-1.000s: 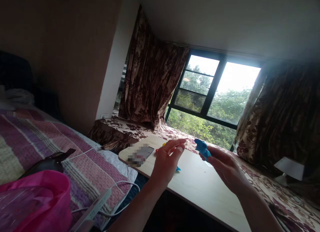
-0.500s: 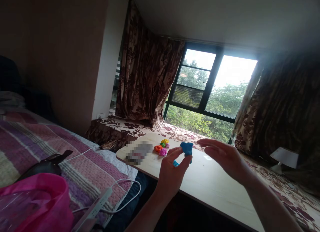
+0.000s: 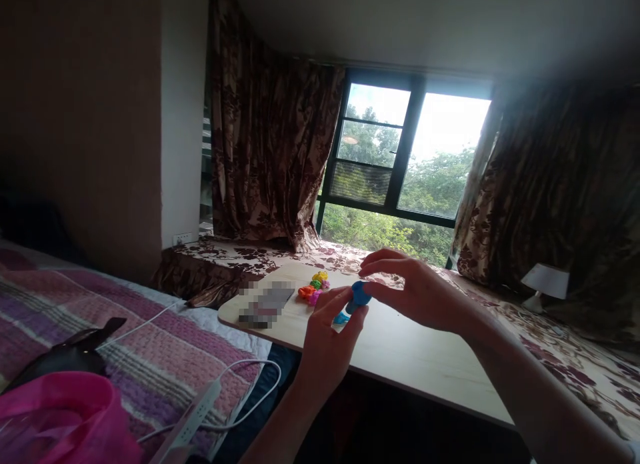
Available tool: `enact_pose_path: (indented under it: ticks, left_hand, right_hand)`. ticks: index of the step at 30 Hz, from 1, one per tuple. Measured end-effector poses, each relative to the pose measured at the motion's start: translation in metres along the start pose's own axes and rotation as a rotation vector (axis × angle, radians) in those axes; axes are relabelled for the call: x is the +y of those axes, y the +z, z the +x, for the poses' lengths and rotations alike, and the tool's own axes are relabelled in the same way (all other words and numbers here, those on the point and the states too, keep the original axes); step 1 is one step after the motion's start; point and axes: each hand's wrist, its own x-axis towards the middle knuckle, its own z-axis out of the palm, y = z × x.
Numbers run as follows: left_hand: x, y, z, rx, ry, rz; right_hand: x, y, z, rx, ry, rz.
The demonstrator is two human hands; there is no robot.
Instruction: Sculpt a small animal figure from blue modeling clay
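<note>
Both of my hands meet over a pale wooden board (image 3: 400, 357) that lies across the bed. My left hand (image 3: 327, 347) and my right hand (image 3: 417, 294) pinch a small blue lump of clay (image 3: 358, 295) between their fingertips. A smaller light-blue bit (image 3: 341, 317) shows just below, by my left fingers. Behind the hands, several small clay pieces (image 3: 313, 291) in orange, yellow, green and pink sit in a cluster on the board.
A blurred flat object (image 3: 265, 303) lies at the board's left end. A striped pink blanket (image 3: 100, 304), a white power strip with cable (image 3: 200, 411), a dark object (image 3: 60, 357) and a pink plastic bag (image 3: 55, 417) are at left. A window, curtains and a small lamp (image 3: 544, 284) stand behind.
The blue clay passed from my right hand to my left, then my right hand came back to pinch it too. The view swung left and the clay cluster came into sight.
</note>
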Motion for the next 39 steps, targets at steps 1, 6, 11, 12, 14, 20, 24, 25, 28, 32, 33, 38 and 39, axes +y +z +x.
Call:
enact_pose_path:
  ticks: [1, 6, 11, 12, 14, 20, 24, 25, 28, 32, 33, 38, 39]
  left_hand:
    - [0.001, 0.000, 0.000, 0.003, 0.014, 0.005]
    - [0.004, 0.000, 0.001, 0.015, 0.050, 0.018]
    - [0.002, 0.003, -0.001, 0.013, 0.040, 0.009]
    - [0.001, 0.003, -0.002, 0.011, 0.037, 0.007]
    - [0.002, 0.003, -0.003, 0.009, 0.032, 0.002]
    - [0.006, -0.001, -0.005, -0.011, -0.034, -0.019]
    - [0.004, 0.000, -0.007, -0.026, -0.083, -0.073]
    - [0.004, 0.001, -0.007, -0.031, -0.091, -0.076]
    - [0.004, 0.002, -0.008, -0.035, -0.099, -0.065]
    - [0.004, 0.005, -0.007, -0.031, -0.100, -0.055]
    - [0.004, 0.005, -0.007, -0.030, -0.100, -0.054]
    - [0.006, 0.004, -0.007, -0.023, -0.100, -0.040]
    - [0.007, 0.004, -0.007, -0.019, -0.098, -0.035]
  right_hand:
    - [0.001, 0.001, 0.000, -0.008, -0.007, 0.009]
    - [0.003, 0.002, -0.001, -0.044, -0.025, 0.037]
    - [0.004, 0.005, -0.006, -0.016, -0.028, 0.044]
    - [0.005, 0.006, -0.007, -0.013, -0.024, 0.052]
    - [0.006, 0.007, -0.008, -0.010, -0.018, 0.078]
    - [0.010, -0.004, -0.015, 0.065, -0.001, 0.106]
    - [0.011, -0.009, -0.022, 0.108, 0.008, 0.085]
    - [0.011, -0.009, -0.023, 0.097, -0.002, 0.084]
    - [0.010, -0.005, -0.025, 0.090, -0.021, 0.073]
    - [0.012, -0.003, -0.024, 0.128, -0.042, 0.048]
    - [0.012, -0.003, -0.023, 0.135, -0.046, 0.047]
    - [0.013, -0.009, -0.025, 0.123, -0.029, 0.044]
    - [0.012, -0.011, -0.026, 0.116, -0.016, 0.041]
